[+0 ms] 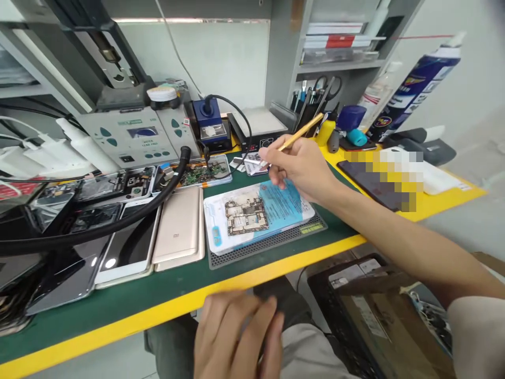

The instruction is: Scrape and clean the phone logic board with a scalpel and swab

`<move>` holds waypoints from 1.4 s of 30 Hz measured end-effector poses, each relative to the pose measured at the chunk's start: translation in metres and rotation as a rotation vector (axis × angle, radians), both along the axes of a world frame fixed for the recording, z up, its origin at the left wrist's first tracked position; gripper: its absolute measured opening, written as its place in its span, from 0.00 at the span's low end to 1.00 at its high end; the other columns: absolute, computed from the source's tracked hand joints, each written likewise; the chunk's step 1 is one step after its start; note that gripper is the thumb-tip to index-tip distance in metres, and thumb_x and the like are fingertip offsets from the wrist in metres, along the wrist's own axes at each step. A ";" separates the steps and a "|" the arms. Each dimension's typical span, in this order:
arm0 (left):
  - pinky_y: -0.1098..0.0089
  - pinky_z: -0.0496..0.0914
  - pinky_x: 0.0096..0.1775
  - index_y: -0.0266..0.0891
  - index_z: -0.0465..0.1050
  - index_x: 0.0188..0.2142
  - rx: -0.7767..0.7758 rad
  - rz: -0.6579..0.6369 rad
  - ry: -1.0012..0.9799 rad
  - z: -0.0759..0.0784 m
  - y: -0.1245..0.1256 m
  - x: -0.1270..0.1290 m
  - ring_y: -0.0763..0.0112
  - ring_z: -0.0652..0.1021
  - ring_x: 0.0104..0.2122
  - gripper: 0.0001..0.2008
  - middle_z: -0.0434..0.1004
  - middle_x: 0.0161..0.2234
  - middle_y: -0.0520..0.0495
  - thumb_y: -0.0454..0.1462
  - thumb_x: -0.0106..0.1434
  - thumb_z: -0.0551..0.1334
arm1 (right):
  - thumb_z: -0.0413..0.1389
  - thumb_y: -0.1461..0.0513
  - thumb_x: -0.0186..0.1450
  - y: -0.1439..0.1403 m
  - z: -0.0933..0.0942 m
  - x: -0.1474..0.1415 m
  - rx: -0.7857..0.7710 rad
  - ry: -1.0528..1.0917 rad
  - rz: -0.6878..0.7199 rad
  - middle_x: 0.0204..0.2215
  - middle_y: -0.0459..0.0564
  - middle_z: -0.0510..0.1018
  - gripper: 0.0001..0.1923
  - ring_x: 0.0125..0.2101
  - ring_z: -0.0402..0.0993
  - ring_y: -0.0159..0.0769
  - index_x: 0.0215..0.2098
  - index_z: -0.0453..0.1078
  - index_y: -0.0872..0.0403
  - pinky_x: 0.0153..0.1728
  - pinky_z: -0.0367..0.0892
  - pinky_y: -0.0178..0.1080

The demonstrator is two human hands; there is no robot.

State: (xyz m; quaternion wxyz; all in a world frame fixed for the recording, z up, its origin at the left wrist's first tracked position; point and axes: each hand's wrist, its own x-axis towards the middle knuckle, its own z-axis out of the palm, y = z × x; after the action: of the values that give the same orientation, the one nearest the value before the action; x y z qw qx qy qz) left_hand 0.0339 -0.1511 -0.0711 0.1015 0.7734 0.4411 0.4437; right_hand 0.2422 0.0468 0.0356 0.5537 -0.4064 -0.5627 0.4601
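My right hand point(300, 166) grips a thin yellow-handled tool point(300, 132), its tip pointing down at small parts near the back of the bench. Just below that hand a bare phone circuit board point(244, 215) lies on a blue-and-white packet point(284, 208), which rests on a dark ridged work mat point(268, 243). My left hand point(236, 337) hangs blurred below the table's yellow front edge, over my lap, fingers apart and holding nothing.
Several phones and back covers, including a gold one point(179, 226), lie left of the mat. A thick black hose point(118, 221) crosses them. A rework station point(134, 138), soldering stand point(211, 123), tool cup point(311, 105) and spray can point(418, 89) line the back.
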 end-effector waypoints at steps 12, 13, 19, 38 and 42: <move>0.56 0.59 0.38 0.33 0.77 0.52 0.278 -0.089 0.426 0.031 0.059 0.052 0.54 0.73 0.40 0.13 0.78 0.38 0.39 0.36 0.70 0.67 | 0.73 0.56 0.64 0.002 0.010 0.009 0.049 0.014 -0.050 0.18 0.40 0.73 0.20 0.13 0.68 0.26 0.27 0.66 0.52 0.10 0.60 0.31; 0.56 0.59 0.37 0.32 0.78 0.51 0.304 -0.091 0.437 0.032 0.060 0.053 0.54 0.73 0.40 0.12 0.78 0.38 0.40 0.35 0.70 0.67 | 0.73 0.56 0.64 0.003 0.009 0.009 0.060 0.017 -0.049 0.17 0.39 0.72 0.20 0.13 0.67 0.27 0.27 0.67 0.52 0.10 0.60 0.31; 0.56 0.64 0.40 0.30 0.76 0.51 0.195 -0.158 0.272 0.039 0.063 0.049 0.57 0.73 0.38 0.14 0.78 0.40 0.40 0.34 0.69 0.68 | 0.71 0.60 0.66 0.006 0.005 0.009 0.052 0.028 -0.026 0.17 0.41 0.74 0.17 0.13 0.68 0.26 0.27 0.69 0.54 0.09 0.60 0.30; 0.57 0.61 0.35 0.29 0.79 0.49 0.345 -0.151 0.419 0.035 0.064 0.050 0.56 0.69 0.34 0.15 0.79 0.36 0.40 0.38 0.68 0.69 | 0.70 0.62 0.67 0.007 0.005 0.008 0.008 -0.012 -0.033 0.19 0.42 0.75 0.17 0.13 0.68 0.27 0.27 0.68 0.53 0.09 0.58 0.31; 0.56 0.67 0.40 0.26 0.76 0.53 0.245 -0.167 0.251 0.034 0.059 0.041 0.57 0.74 0.37 0.18 0.79 0.40 0.39 0.37 0.67 0.70 | 0.70 0.63 0.67 0.007 0.006 0.009 -0.004 -0.008 -0.035 0.20 0.44 0.77 0.16 0.13 0.68 0.27 0.27 0.68 0.54 0.09 0.58 0.31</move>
State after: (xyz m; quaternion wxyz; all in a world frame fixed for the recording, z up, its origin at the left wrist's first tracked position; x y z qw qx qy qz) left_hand 0.0750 -0.0925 -0.0371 -0.0128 0.8631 0.3275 0.3842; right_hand 0.2508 0.0534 0.0411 0.5588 -0.4189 -0.5567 0.4498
